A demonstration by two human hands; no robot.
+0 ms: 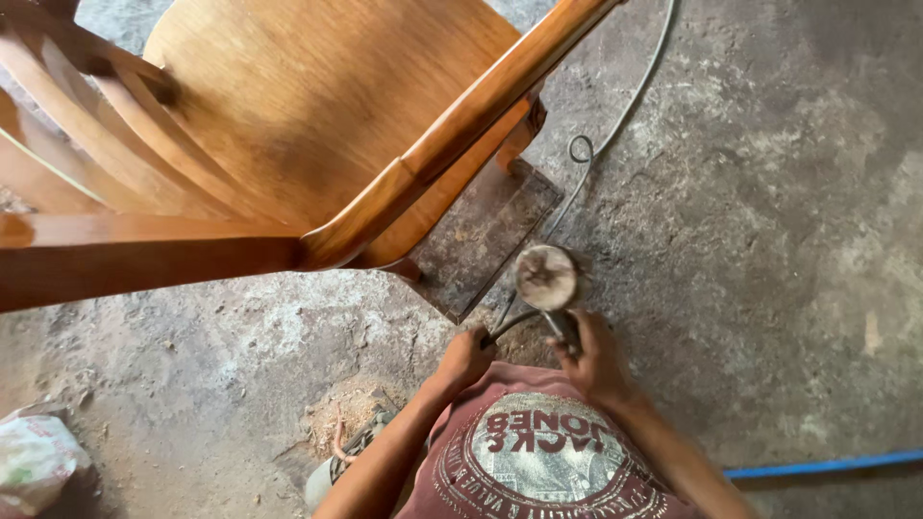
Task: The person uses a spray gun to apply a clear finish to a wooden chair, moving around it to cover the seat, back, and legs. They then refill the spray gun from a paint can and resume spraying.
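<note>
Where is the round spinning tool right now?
In the head view, the round sanding tool is low and centre-right, just above both hands, the right hand gripping its handle, beside the wooden chair's front leg, over the concrete floor.

A varnished brown wooden armchair (317, 106) is seen on the grey concrete floor (769, 240) at the upper left. A flat, dusty square board (481, 235) is laid under its front leg. A heap of sawdust (351, 408) is noted near the bottom edge. A crumpled white plastic bag (34, 461) is found at the lower left corner, a blue pipe (827, 466) at the lower right.
</note>
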